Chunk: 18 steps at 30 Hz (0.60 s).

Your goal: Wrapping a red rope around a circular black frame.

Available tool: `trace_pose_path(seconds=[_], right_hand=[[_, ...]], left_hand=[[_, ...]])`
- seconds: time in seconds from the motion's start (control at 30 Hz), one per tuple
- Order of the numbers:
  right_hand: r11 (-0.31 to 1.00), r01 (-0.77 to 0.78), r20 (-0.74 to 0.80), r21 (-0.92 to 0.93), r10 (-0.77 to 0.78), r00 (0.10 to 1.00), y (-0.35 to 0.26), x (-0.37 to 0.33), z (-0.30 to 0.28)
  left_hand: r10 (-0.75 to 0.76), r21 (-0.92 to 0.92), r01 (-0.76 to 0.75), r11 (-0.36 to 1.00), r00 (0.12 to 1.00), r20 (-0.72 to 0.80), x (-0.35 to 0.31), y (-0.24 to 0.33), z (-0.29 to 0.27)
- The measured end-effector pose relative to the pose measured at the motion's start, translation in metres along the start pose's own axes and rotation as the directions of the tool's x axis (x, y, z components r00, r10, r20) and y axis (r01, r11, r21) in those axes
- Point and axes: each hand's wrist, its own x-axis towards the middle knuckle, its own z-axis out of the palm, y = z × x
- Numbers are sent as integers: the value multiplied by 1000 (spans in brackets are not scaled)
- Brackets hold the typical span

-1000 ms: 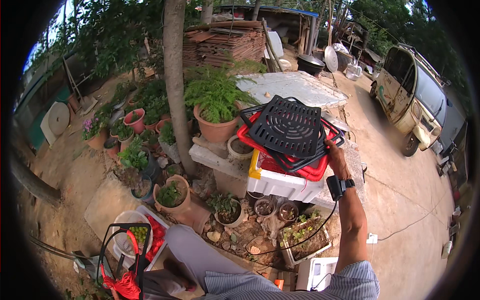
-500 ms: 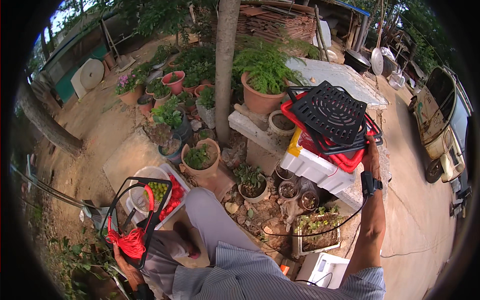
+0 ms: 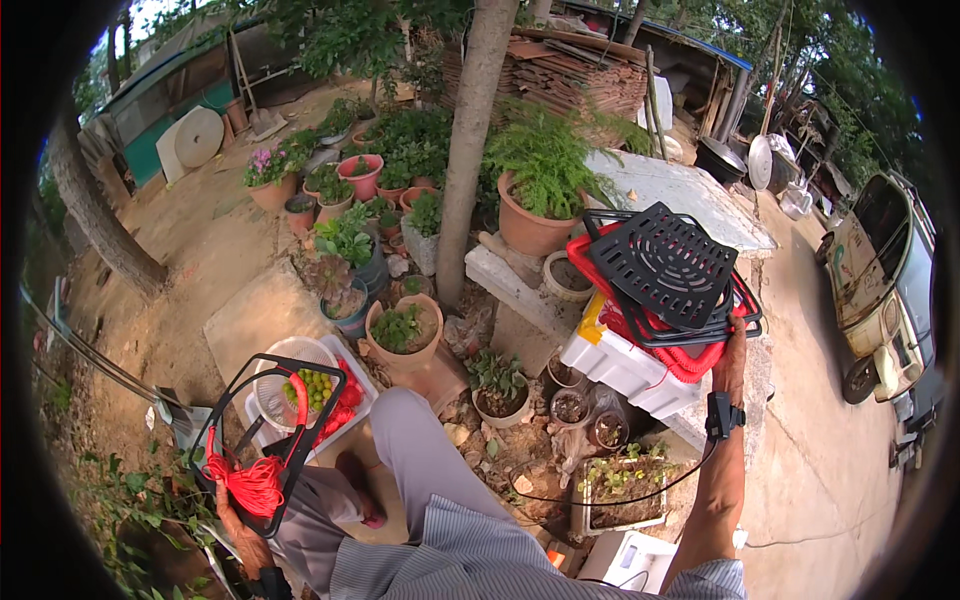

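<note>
My left hand (image 3: pixel 240 535), at the lower left, is closed on a black tubular frame (image 3: pixel 232 378) with rounded corners. A bundle of red cord (image 3: pixel 255 485) hangs at its lower end, and red wrapping covers part of one bar. At the right, my right hand (image 3: pixel 730 362) grips the edge of a stack of similar black frames (image 3: pixel 735 312), its fingers partly hidden. A slotted black plastic panel (image 3: pixel 672 262) lies on top, with red cord (image 3: pixel 690 362) beneath. The stack rests on a white foam box (image 3: pixel 625 372) with yellow tape.
By my knee, a white basket (image 3: pixel 280 365) of green fruit stands at a white tray (image 3: pixel 368 375) holding red cord. Potted plants (image 3: pixel 405 325) surround a tree trunk (image 3: pixel 470 150). A planter (image 3: pixel 625 510) lies ahead of me; a worn vehicle (image 3: pixel 880 280) stands right.
The view has shifted slightly. My left hand and the corded frame have moved a little left and down. The right hand stays at the stack's edge.
</note>
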Motion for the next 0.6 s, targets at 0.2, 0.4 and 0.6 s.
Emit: trace_pose_path(seconds=[0.2, 0.4, 0.6], right_hand=[[998, 31, 42, 57, -34, 999, -4, -15, -5], [1000, 1, 68, 0, -1, 998, -8, -33, 11], [1000, -13, 65, 18, 12, 998, 2, -20, 38]], left_hand=[[-43, -7, 43, 999, 999, 8, 0, -3, 11], [-9, 37, 9, 999, 1000, 18, -2, -3, 14], [-14, 16, 14, 1000, 1000, 7, 1, -7, 15]])
